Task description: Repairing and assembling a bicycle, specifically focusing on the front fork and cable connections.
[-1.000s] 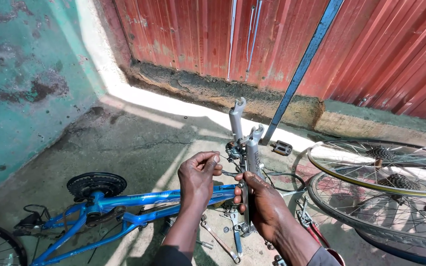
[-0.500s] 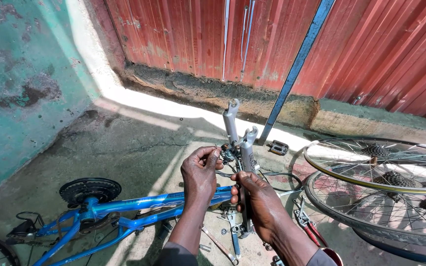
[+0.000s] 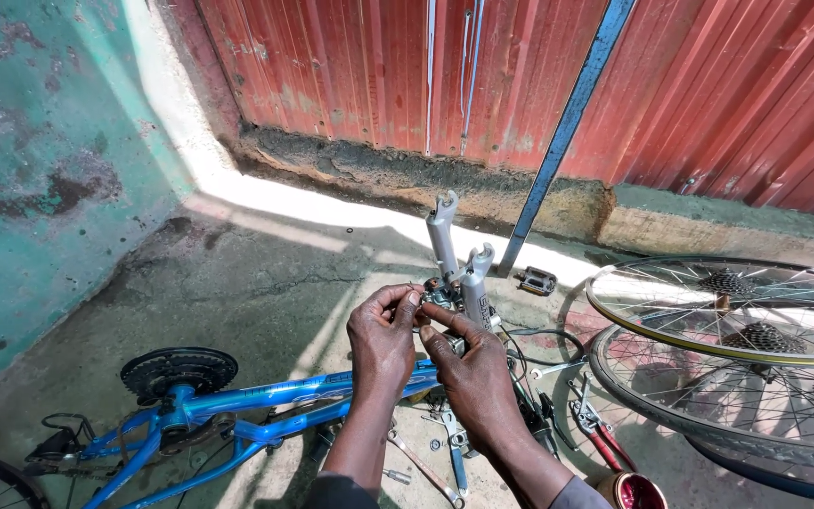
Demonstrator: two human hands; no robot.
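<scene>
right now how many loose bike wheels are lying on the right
2. One wheel with a yellowish rim lies on top, its sprocket cluster showing. A second, tyred wheel lies beneath and slightly nearer. Both run off the frame's right edge, so more may be hidden there.

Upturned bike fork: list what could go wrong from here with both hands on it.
1. Both hands, left hand and right hand, work a small part at the base of the silver fork; it could slip from the fingers and get lost among the wrenches on the concrete floor.
2. The blue frame lies upside down, apparently unclamped, so it may shift under force.
3. The loose wheels lie close to the right arm and could be knocked.
</scene>
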